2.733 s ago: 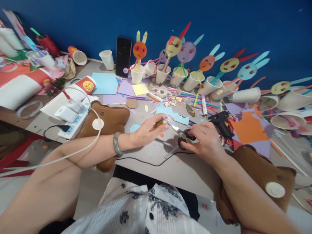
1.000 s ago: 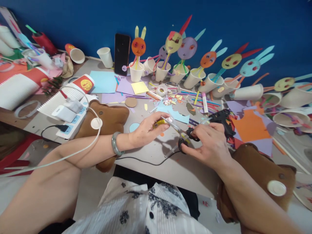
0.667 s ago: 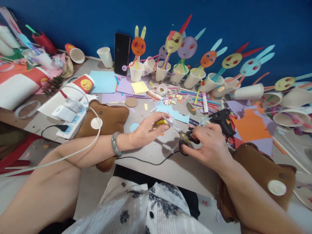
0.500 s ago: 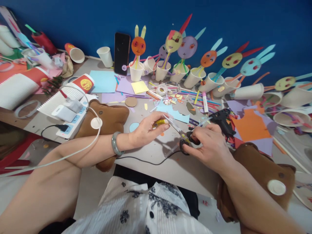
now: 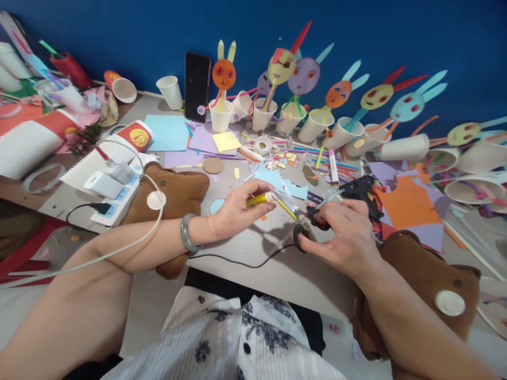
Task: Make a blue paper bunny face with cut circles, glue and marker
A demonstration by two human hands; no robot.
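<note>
Near the middle of the table, my left hand [image 5: 242,207] is closed round a small yellow roll [image 5: 258,200] with a pale end. My right hand [image 5: 344,232] has its fingers in the black handles of a pair of scissors [image 5: 303,224]. The scissor blades are spread apart and point at the pale end of the roll. A thin yellow strip [image 5: 287,208] shows beside the blades. Whether the blades touch the roll cannot be made out. Just beyond my hands lies cut light-blue paper [image 5: 295,188].
Paper cups with rabbit-faced figures [image 5: 222,115] line the blue wall. A black glue gun [image 5: 362,195] lies past my right hand. A phone [image 5: 197,87] leans on the wall. A power strip [image 5: 114,203] and brown cushion [image 5: 178,190] are at left; another cushion [image 5: 420,279] is at right.
The scissor blades have opened wider, with the handles further apart. My right hand has shifted slightly right. The yellow strip by the blades is now more visible. My left hand has barely moved.
</note>
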